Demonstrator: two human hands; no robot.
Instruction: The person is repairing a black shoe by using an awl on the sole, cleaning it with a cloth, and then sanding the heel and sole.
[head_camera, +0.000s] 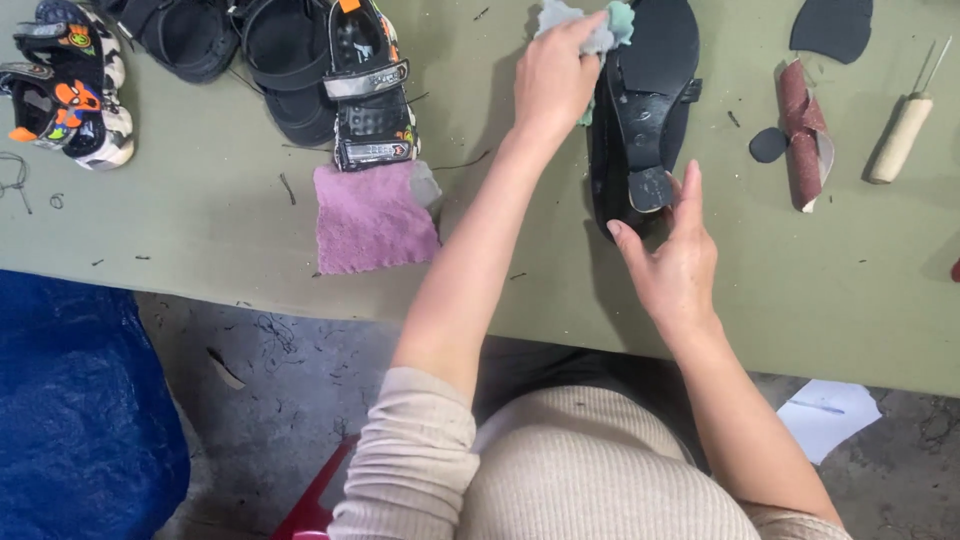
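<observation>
A black heeled shoe (650, 70) lies sole-up on the green table (200, 230). My left hand (556, 75) presses a pale grey-green cloth (610, 25) against the shoe's left side near the toe. My right hand (672, 258) sits at the shoe's near end, fingers touching the heel and its grey heel tip (650, 188).
A pink cloth (372, 217) lies left of my arm, below a black strapped sandal (365, 85). More sandals (70, 80) are at far left. A rolled strip of red sandpaper (805, 135), a wooden-handled awl (903, 135) and black sole pieces (832, 27) lie at right.
</observation>
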